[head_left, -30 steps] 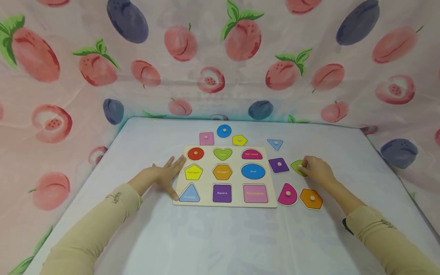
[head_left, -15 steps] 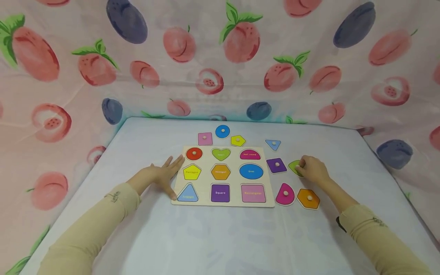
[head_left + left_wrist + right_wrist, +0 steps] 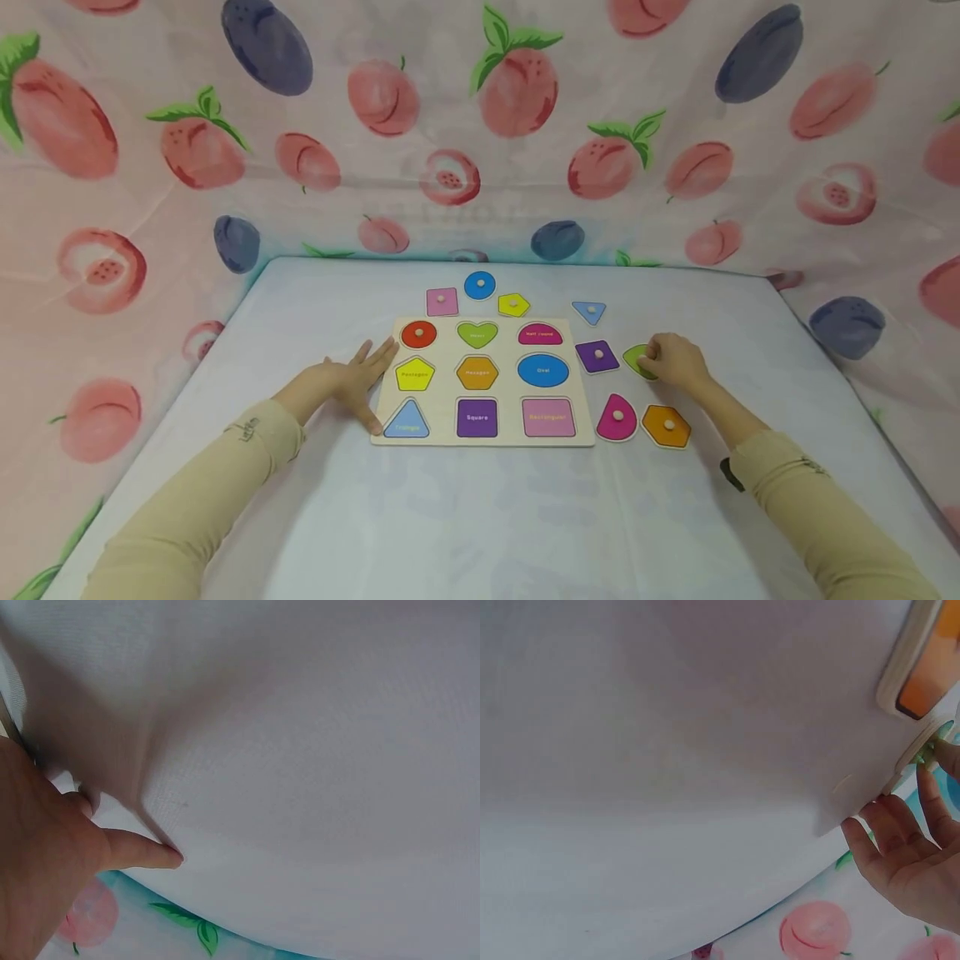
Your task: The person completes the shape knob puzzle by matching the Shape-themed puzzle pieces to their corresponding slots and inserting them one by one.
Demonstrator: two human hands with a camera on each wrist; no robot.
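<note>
A wooden shape-puzzle board [image 3: 442,421] lies mid-table, with a red knobbed circle [image 3: 418,335] on its top left place. My left hand [image 3: 354,385] rests along the board's left edge, fingers spread and thumb at the lower left corner. To the board's right, my right hand [image 3: 678,363] pinches the knob of a green puzzle piece [image 3: 633,360], partly hidden by the fingers. In the right wrist view, thumb and forefinger meet at the green piece's knob, and the other fingers touch the table. The left wrist view shows the left hand [image 3: 45,847] at its edge.
Beside the board lie a purple square [image 3: 597,357], a magenta half round [image 3: 617,418], an orange hexagon [image 3: 667,427] and a light blue triangle [image 3: 589,312]. Behind it are a pink rectangle [image 3: 442,302], a blue oval [image 3: 480,285] and a yellow pentagon [image 3: 513,305].
The whole scene has shifted slightly left in the head view. Both hands keep their places, the right one still at the green piece, the left one at the board's edge.
</note>
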